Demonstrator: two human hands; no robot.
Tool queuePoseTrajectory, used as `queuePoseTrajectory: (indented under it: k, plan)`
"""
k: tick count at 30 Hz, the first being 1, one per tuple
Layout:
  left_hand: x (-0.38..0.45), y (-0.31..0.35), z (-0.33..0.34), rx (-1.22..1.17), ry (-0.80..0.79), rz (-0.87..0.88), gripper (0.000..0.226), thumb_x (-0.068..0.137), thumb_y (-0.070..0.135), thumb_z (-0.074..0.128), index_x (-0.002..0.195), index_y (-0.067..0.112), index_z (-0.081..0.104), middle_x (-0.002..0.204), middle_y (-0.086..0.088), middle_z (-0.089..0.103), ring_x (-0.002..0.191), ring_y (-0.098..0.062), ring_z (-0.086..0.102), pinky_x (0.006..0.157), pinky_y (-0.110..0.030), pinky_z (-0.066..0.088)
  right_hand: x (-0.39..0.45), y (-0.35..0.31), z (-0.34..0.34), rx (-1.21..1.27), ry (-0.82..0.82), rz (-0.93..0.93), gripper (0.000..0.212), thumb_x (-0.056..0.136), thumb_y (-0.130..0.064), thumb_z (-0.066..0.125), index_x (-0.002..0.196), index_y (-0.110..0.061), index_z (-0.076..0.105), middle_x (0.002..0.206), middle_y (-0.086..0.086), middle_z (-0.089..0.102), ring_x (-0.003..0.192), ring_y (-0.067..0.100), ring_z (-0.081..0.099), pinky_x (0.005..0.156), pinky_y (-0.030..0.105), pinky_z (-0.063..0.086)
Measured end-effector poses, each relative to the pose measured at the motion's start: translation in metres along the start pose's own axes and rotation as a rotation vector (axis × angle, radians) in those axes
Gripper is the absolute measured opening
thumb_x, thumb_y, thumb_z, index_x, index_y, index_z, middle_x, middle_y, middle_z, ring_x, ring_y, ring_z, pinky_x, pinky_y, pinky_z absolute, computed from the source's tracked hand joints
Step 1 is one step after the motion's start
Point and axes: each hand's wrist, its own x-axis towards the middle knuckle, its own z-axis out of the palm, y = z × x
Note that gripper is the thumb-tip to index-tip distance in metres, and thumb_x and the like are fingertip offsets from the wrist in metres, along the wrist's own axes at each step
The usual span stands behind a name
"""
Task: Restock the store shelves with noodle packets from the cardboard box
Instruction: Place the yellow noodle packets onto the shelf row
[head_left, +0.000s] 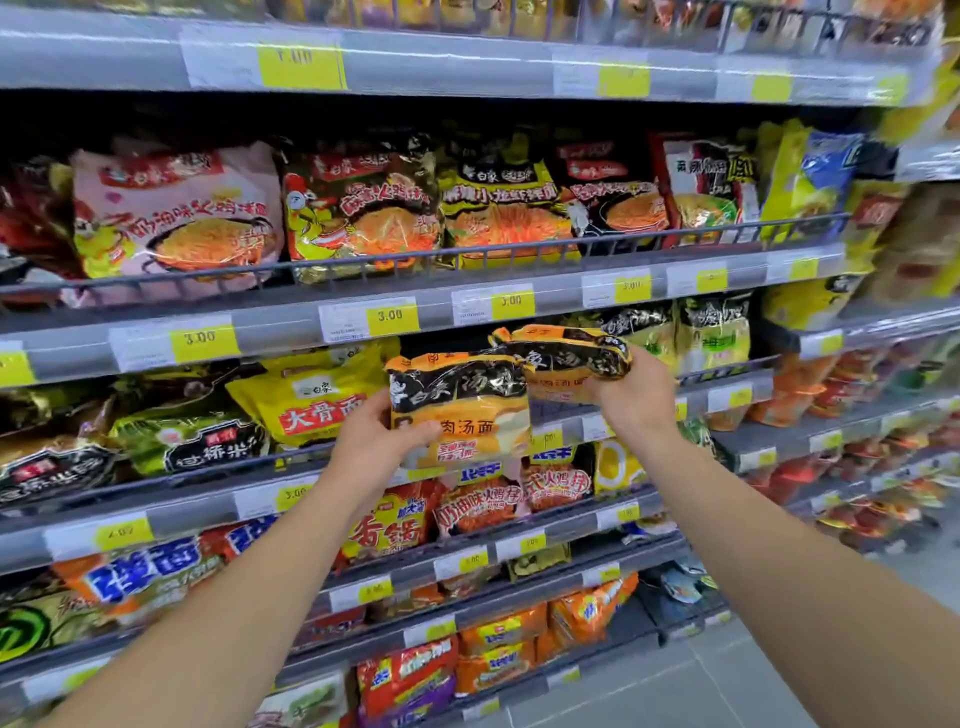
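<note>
My left hand (375, 435) grips the lower left edge of an orange-and-black noodle packet (462, 410) held upright in front of the middle shelf (737, 400). My right hand (631, 397) holds a second packet of the same kind (566, 351) from below, tilted flat and raised at the shelf opening just under the price rail (395, 317). The two packets overlap at their edges. The cardboard box is out of sight.
Grey shelves with wire front rails are stacked with noodle packets: yellow and green ones (311, 400) left of my hands, pink and black ones (176, 213) on the shelf above, red and orange ones (478, 509) below. Grey floor tiles (737, 691) lie at the lower right.
</note>
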Motion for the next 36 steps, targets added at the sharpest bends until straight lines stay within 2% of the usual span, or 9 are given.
queuePoseTrajectory:
  k: [3,7,13,18,22,24,28,33,36]
  plan:
    - [0.014,0.000,0.016,-0.027,0.052,-0.025,0.053,0.073,0.009,0.081,0.119,0.014,0.056,0.109,-0.010,0.069,0.082,-0.022,0.067,0.077,-0.041,0.057,0.027,0.008,0.011,0.029,-0.054,-0.037,0.024,0.080,-0.007,0.072,0.101,-0.016,0.065,0.085,-0.002,0.065,0.079,0.020,0.060,0.056,0.023,0.041]
    - [0.036,0.005,0.044,-0.009,0.072,0.032,0.048,0.075,0.001,0.078,0.110,0.023,0.055,0.105,-0.002,0.069,0.080,-0.009,0.067,0.061,-0.019,0.052,0.061,0.028,0.027,0.058,-0.109,-0.017,0.024,0.080,-0.008,0.072,0.103,-0.015,0.067,0.089,0.000,0.068,0.082,0.020,0.062,0.058,0.023,0.041]
    - [0.062,0.005,0.067,0.187,0.161,0.131,0.044,0.072,0.002,0.081,0.098,0.028,0.058,0.102,0.006,0.068,0.095,-0.011,0.064,0.078,-0.019,0.050,0.095,0.049,0.049,0.073,-0.228,0.051,0.025,0.077,-0.019,0.079,0.099,-0.013,0.067,0.091,0.003,0.070,0.083,0.023,0.064,0.070,0.032,0.053]
    - [0.072,-0.010,0.072,0.684,0.217,0.271,0.049,0.069,0.013,0.084,0.113,0.014,0.063,0.106,-0.002,0.066,0.101,-0.020,0.058,0.079,-0.025,0.041,0.109,0.059,0.064,0.086,-0.331,0.095,0.036,0.077,-0.024,0.079,0.100,-0.004,0.060,0.097,0.013,0.066,0.091,0.030,0.064,0.074,0.037,0.053]
    - [0.077,-0.020,0.068,0.466,0.240,0.139,0.049,0.068,0.008,0.085,0.111,0.014,0.062,0.106,-0.001,0.068,0.101,-0.019,0.062,0.087,-0.032,0.050,0.110,0.055,0.066,0.095,-0.356,0.074,0.027,0.079,-0.023,0.077,0.096,-0.007,0.062,0.093,0.007,0.066,0.102,0.031,0.060,0.086,0.037,0.049]
    - [0.083,-0.022,0.069,0.382,0.204,0.072,0.046,0.068,0.008,0.085,0.108,0.015,0.064,0.101,0.003,0.071,0.096,-0.014,0.065,0.087,-0.033,0.052,0.108,0.049,0.064,0.143,-0.400,0.052,0.021,0.084,-0.008,0.070,0.103,-0.012,0.062,0.090,0.004,0.063,0.088,0.026,0.059,0.068,0.026,0.043]
    - [0.095,-0.022,0.073,0.517,0.101,0.034,0.055,0.067,0.018,0.085,0.118,0.018,0.064,0.101,0.004,0.072,0.095,-0.016,0.066,0.086,-0.032,0.052,0.108,0.045,0.065,0.028,-0.535,-0.025,0.018,0.087,0.003,0.056,0.095,-0.013,0.059,0.075,0.005,0.055,0.069,0.024,0.050,0.049,0.024,0.034]
    - [0.109,-0.022,0.075,0.545,0.069,-0.022,0.078,0.065,0.025,0.088,0.134,0.013,0.054,0.098,0.010,0.067,0.086,-0.004,0.061,0.069,-0.014,0.044,0.112,0.035,0.063,-0.440,-0.548,-0.135,0.009,0.089,-0.002,0.055,0.086,-0.006,0.048,0.078,0.008,0.053,0.084,0.031,0.053,0.067,0.028,0.037]
    - [0.117,-0.024,0.077,0.465,0.053,-0.059,0.089,0.060,0.028,0.091,0.137,0.013,0.051,0.107,0.010,0.069,0.101,-0.010,0.063,0.081,-0.020,0.047,0.115,0.040,0.065,-0.404,-0.508,-0.081,0.006,0.089,-0.002,0.054,0.093,-0.005,0.051,0.095,0.017,0.059,0.099,0.037,0.059,0.071,0.030,0.039]
